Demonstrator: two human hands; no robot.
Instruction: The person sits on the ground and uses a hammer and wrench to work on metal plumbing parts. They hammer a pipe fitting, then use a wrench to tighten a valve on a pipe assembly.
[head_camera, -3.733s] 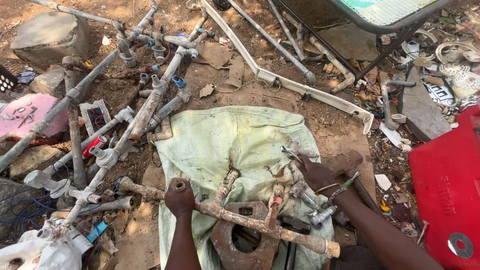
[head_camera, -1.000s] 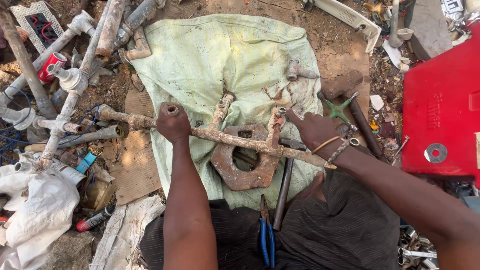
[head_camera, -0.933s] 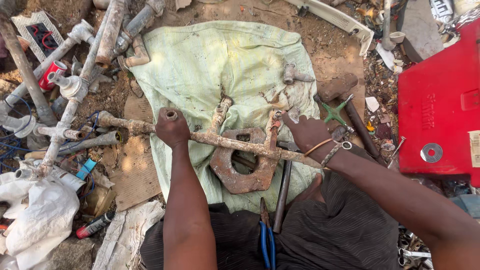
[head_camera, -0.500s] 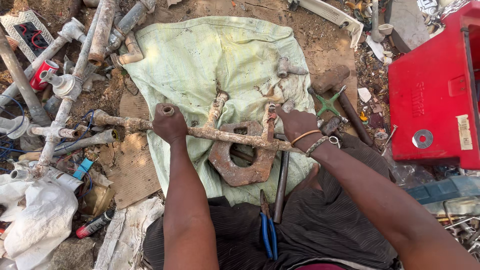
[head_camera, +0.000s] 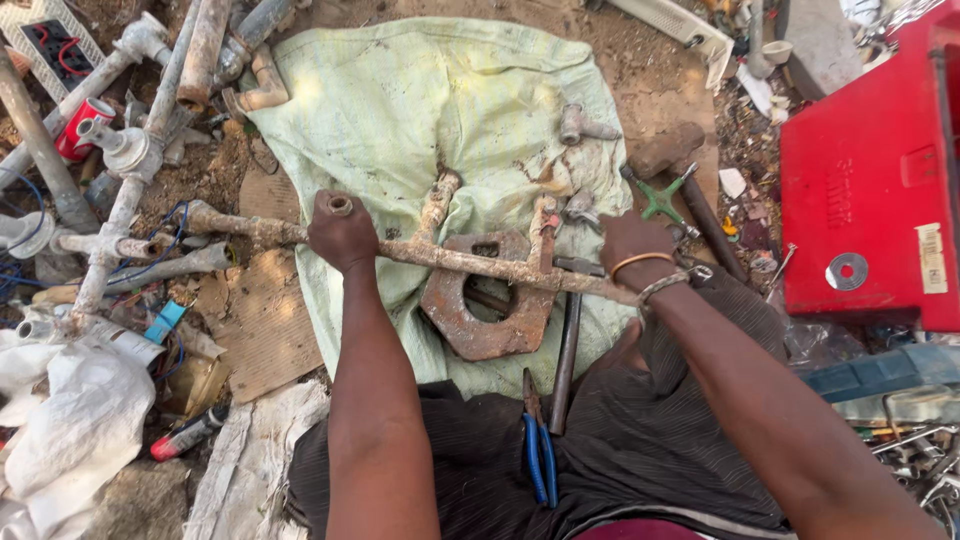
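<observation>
Both hands grip the rusty pipe (head_camera: 470, 262) across the cloth (head_camera: 420, 110): left hand (head_camera: 342, 232) fisted, right hand (head_camera: 632, 240) closed at its end. Its fittings remain attached; pliers (head_camera: 537, 452) lie unused.

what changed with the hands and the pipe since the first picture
The right hand left the loose fittings and closed on the rusty pipe by its right end. The left hand kept its grip near the upright stub. The pipe still lies across the rusty plate on the green cloth.

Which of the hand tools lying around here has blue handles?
The pliers on the dark cloth between the forearms. The hammer by the right hand has a plain dark handle.
</observation>
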